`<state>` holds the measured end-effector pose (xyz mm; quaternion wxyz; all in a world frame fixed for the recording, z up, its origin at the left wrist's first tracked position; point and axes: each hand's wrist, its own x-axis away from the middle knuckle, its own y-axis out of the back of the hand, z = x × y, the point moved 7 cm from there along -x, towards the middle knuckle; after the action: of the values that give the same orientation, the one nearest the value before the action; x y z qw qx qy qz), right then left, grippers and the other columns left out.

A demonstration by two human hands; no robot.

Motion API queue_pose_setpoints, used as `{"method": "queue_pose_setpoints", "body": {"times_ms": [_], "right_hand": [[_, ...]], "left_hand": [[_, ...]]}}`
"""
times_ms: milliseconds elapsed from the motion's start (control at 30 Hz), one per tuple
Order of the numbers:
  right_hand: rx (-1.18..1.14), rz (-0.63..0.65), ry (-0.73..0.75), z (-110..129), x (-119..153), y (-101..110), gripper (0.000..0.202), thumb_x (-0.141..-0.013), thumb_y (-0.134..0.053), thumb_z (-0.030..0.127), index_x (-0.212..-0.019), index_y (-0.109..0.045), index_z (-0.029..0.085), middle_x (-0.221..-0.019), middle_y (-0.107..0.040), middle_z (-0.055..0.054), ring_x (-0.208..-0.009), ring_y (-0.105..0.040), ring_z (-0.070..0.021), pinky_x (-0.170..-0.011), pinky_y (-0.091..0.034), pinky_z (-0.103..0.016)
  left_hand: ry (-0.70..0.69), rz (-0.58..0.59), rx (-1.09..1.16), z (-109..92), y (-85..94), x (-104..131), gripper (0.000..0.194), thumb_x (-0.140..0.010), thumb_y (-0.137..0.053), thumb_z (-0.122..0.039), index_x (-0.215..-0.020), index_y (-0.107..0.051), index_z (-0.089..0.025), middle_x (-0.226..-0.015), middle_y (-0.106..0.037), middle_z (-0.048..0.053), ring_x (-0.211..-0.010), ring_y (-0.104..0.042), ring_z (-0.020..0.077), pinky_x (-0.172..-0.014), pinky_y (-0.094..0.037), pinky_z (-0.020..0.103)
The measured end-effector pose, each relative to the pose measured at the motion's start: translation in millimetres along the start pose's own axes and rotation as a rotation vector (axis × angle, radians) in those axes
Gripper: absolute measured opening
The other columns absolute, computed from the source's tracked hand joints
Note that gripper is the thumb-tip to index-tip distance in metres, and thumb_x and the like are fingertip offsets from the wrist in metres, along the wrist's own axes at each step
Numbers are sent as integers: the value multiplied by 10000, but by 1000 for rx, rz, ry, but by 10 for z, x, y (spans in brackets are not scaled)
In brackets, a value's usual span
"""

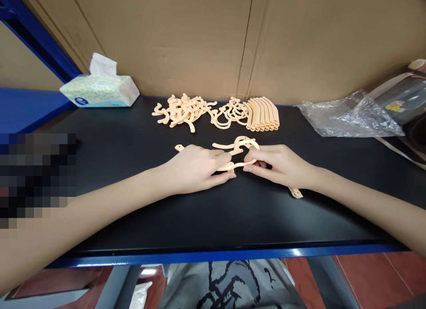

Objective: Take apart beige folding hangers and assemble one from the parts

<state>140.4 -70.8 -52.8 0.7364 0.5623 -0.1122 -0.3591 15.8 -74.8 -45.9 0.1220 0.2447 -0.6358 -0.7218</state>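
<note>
Over the black counter, behind its front edge, the left hand pinches a flat, round-ended peach plastic bar, the right hand a curved peach plastic hook.

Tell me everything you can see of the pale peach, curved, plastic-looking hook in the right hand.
The pale peach, curved, plastic-looking hook is slim and smooth. Its open curve bulges towards the bare right hand, whose thumb and fingers pinch it. Its lower end reaches left to the tip of a pale peach, flat-ended, plastic-looking piece in the bare left hand; whether they are joined is unclear. It is held over the smooth black tabletop.
</note>
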Motion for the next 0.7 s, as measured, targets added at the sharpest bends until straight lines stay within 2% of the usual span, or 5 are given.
{"method": "queue_pose_setpoints", "body": {"times_ms": [400,600,700], "right_hand": [[12,-17,25,19,2,15,207,-920,-467,317,-827,-574,166,-683,-543,6,-599,-478,-92,-548,-330,-210],[-10,-70,63,43,25,49,177,-930,-457,294,-876,-571,170,-788,-609,-23,-669,-531,-104,-600,-381,-216],[1,-112,83,59,32,75,172,-924,-468,291,-860,-574,172,-763,-612,-19,-645,-530,-99,-584,-382,-215]], "left_hand": [[13,22,-2,5,-16,-4,309,-923,-399,-419,-777,-507,-169,-722,-586,-14,-565,-553,124,-456,-218,247],[10,30,19,11,-4,-5,282,-937,-387,-387,-798,-502,-170,-749,-596,-21,-590,-566,117,-444,-211,228],[29,46,32,18,-4,-5,295,-944,-365,-404,-834,-510,-172,-774,-613,-14,-614,-579,126,-456,-237,225]]}}
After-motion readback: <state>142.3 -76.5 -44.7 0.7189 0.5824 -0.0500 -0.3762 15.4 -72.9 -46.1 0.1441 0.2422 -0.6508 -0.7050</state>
